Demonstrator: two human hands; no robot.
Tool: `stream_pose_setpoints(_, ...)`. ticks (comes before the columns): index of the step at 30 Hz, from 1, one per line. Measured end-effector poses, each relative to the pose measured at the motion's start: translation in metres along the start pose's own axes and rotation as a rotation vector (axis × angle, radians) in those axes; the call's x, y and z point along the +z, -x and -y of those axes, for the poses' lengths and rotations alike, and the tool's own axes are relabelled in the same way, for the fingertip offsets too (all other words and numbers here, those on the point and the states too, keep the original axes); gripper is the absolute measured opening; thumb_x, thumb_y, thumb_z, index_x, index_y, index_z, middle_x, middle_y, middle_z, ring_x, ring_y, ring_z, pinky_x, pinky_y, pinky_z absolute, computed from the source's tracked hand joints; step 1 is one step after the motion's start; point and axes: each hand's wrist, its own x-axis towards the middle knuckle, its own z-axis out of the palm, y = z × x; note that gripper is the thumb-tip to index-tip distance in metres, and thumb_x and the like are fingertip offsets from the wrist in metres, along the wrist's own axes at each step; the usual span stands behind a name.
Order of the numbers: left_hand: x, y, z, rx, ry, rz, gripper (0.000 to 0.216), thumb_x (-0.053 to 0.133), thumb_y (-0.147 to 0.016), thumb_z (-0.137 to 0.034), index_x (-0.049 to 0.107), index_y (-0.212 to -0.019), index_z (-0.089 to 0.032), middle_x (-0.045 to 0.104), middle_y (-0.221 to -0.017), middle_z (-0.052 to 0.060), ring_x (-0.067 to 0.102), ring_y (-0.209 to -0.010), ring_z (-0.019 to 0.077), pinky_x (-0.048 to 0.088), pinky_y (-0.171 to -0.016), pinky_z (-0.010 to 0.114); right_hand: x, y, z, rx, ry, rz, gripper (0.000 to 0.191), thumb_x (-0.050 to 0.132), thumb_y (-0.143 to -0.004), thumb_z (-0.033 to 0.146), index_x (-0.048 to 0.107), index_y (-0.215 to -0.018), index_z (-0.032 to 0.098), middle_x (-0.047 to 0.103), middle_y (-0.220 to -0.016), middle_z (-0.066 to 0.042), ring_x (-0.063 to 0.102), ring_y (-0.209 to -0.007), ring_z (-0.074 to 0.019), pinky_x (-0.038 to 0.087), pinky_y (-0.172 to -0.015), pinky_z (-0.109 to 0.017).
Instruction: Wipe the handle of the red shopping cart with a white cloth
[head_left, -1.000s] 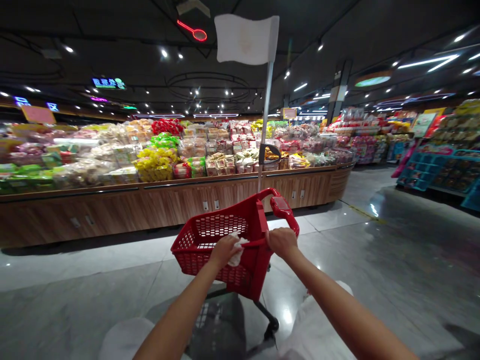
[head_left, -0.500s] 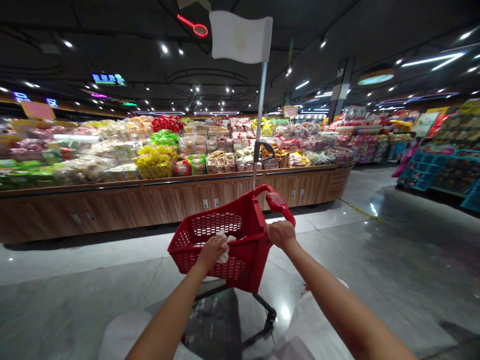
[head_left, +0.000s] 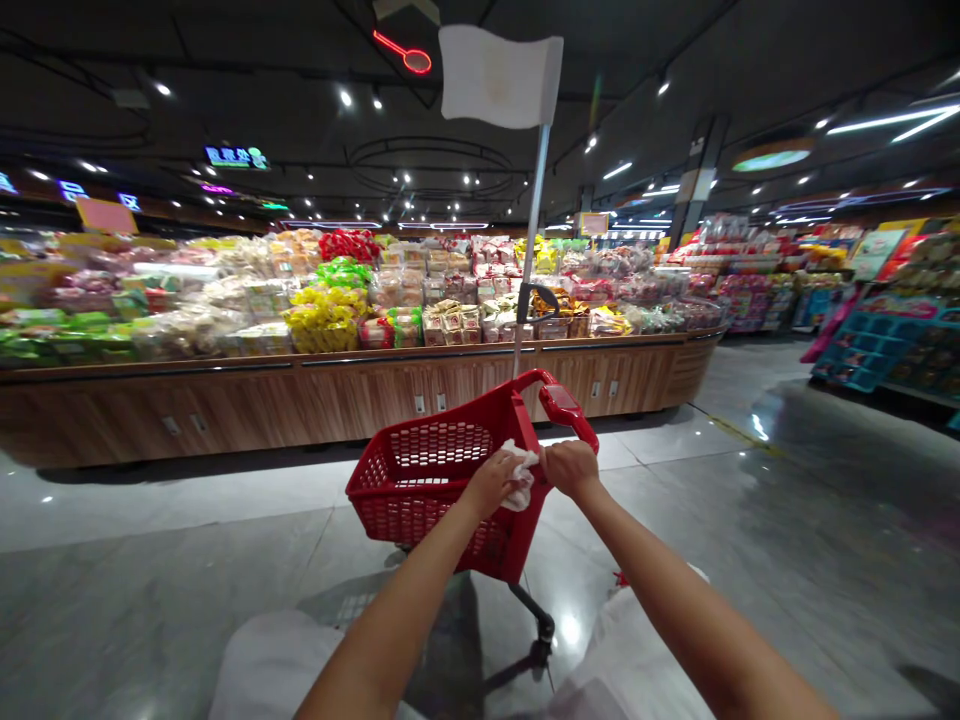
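Observation:
A red shopping cart point(head_left: 420, 500) with a perforated basket stands sideways before me. My left hand point(head_left: 493, 482) presses a crumpled white cloth point(head_left: 519, 485) onto the basket's near rim, close to the handle end. Just right of it, my right hand point(head_left: 570, 467) is closed round the near end of the cart's red handle point(head_left: 561, 400). A pole point(head_left: 535, 200) with a white flag point(head_left: 501, 78) rises behind the cart's handle end. What shows of the basket's inside holds no goods.
Beyond the cart runs a long wood-panelled display counter point(head_left: 247, 410) heaped with packaged snacks point(head_left: 322, 318). Blue racks point(head_left: 862, 340) stand at the right. Grey polished floor point(head_left: 187, 560) lies around the cart, and a dark pillar point(head_left: 694, 185) stands further back.
My left hand has slid the cloth rightward along the rim, up close to my right hand. My right hand stays on the handle. The view has shifted slightly left.

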Motion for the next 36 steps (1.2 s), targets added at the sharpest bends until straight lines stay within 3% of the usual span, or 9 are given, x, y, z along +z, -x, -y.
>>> stream_pose_setpoints(5,-0.039,0.063,0.062,-0.203,-0.176,0.053,0.035,0.052,-0.081,-0.007,0.061,-0.11,-0.023,0.059,-0.121,0.006,0.053,-0.116,0.02,0.041,-0.103,0.036,0.003,0.001,-0.005,-0.001,-0.008,0.043,0.049,0.032,-0.095,0.028,0.073,-0.073,0.014,0.07,-0.073,-0.014,0.064,-0.068,-0.0228,0.038,-0.064,-0.032)
stream_pose_setpoints(10,-0.079,0.126,0.119,-0.435,-0.378,0.034,0.027,0.053,-0.084,-0.015,0.062,-0.108,-0.022,0.059,-0.121,0.009,0.053,-0.116,0.0239,0.042,-0.1,0.038,0.008,0.0,-0.009,0.014,-0.043,0.018,0.05,0.032,-0.096,0.03,0.071,-0.07,0.013,0.068,-0.069,-0.013,0.061,-0.067,-0.0219,0.036,-0.066,-0.033)
stream_pose_setpoints(14,-0.073,0.121,0.108,-0.399,-0.372,0.015,0.023,0.05,-0.088,-0.022,0.061,-0.109,-0.022,0.059,-0.119,0.007,0.056,-0.11,0.022,0.044,-0.097,0.038,0.005,-0.003,-0.006,-0.049,-0.053,-0.132,0.04,0.036,-0.095,0.029,0.069,-0.077,0.017,0.067,-0.085,-0.011,0.059,-0.081,-0.022,0.036,-0.074,-0.034)
stream_pose_setpoints(18,-0.032,0.074,0.06,-0.257,-0.298,0.007,0.025,0.05,-0.089,-0.022,0.059,-0.112,-0.021,0.058,-0.12,0.007,0.054,-0.111,0.0212,0.043,-0.099,0.037,0.013,-0.005,0.03,-0.157,-0.065,-0.221,0.025,0.042,-0.093,0.023,0.067,-0.09,0.018,0.062,-0.11,-0.012,0.054,-0.098,-0.0227,0.033,-0.085,-0.035)
stream_pose_setpoints(21,-0.006,0.041,0.031,-0.278,-0.287,0.005,0.029,0.046,-0.089,-0.016,0.056,-0.116,-0.02,0.058,-0.12,0.008,0.055,-0.11,0.0208,0.044,-0.098,0.036,0.029,-0.004,0.067,-0.235,-0.125,-0.132,0.02,0.043,-0.093,0.019,0.063,-0.094,0.018,0.064,-0.095,-0.008,0.055,-0.087,-0.0192,0.033,-0.079,-0.032)
stream_pose_setpoints(23,-0.001,0.035,0.026,-0.294,-0.308,0.025,0.033,0.045,-0.088,-0.012,0.055,-0.118,-0.02,0.058,-0.121,0.008,0.055,-0.111,0.0202,0.044,-0.098,0.035,0.037,-0.001,0.079,-0.229,-0.146,-0.076,0.02,0.042,-0.094,0.021,0.062,-0.094,0.018,0.064,-0.085,-0.007,0.055,-0.079,-0.0185,0.031,-0.074,-0.032)
stream_pose_setpoints(26,-0.018,0.055,0.043,-0.267,-0.36,0.087,0.035,0.048,-0.087,-0.011,0.054,-0.12,-0.022,0.056,-0.124,0.006,0.052,-0.116,0.0188,0.042,-0.1,0.034,0.041,0.004,0.073,-0.275,-0.141,-0.048,0.025,0.039,-0.097,0.028,0.061,-0.09,0.017,0.065,-0.083,-0.007,0.054,-0.078,-0.019,0.029,-0.074,-0.032)
stream_pose_setpoints(31,-0.061,0.126,0.094,-0.385,-0.524,0.051,0.031,0.05,-0.087,-0.012,0.057,-0.116,-0.021,0.059,-0.121,0.007,0.055,-0.111,0.021,0.046,-0.094,0.035,0.041,0.004,0.037,-0.239,-0.127,-0.026,0.032,0.037,-0.098,0.033,0.063,-0.084,0.018,0.067,-0.086,-0.007,0.055,-0.082,-0.0193,0.027,-0.076,-0.033)
stream_pose_setpoints(36,-0.062,0.153,0.099,-0.424,-0.534,-0.011,0.027,0.052,-0.088,-0.014,0.059,-0.113,-0.02,0.06,-0.117,0.007,0.056,-0.109,0.0217,0.046,-0.095,0.035,0.053,-0.003,0.021,-0.093,-0.104,-0.009,0.039,0.035,-0.098,0.034,0.066,-0.081,0.017,0.068,-0.085,-0.008,0.056,-0.083,-0.0205,0.027,-0.079,-0.034)
